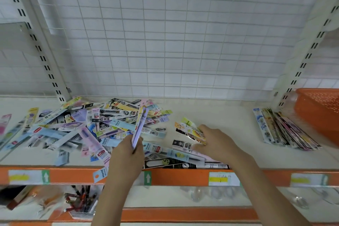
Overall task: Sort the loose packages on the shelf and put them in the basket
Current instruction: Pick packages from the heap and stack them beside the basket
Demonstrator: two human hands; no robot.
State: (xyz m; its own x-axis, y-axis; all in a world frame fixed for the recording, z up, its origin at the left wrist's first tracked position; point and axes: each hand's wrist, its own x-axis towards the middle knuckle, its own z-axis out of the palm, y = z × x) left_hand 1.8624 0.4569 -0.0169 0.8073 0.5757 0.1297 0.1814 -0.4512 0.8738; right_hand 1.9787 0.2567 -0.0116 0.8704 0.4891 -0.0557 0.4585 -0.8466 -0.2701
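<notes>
From my head view, my left hand (128,152) grips a thin stack of long pastel pen packages (140,126), long axis pointing away toward the far wire grid. My right hand (213,140) pinches a yellow cartoon-printed package (190,131) lying flat. The loose colourful pile (82,126) sprawls left; bare white shelf (220,113) separates it from the sorted row (282,130) beside the orange plastic basket (319,113).

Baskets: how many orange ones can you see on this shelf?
1. The orange basket sits at the shelf's far right, beside a neat stack of packages. It is cut off by the frame; others may lie beyond.
</notes>
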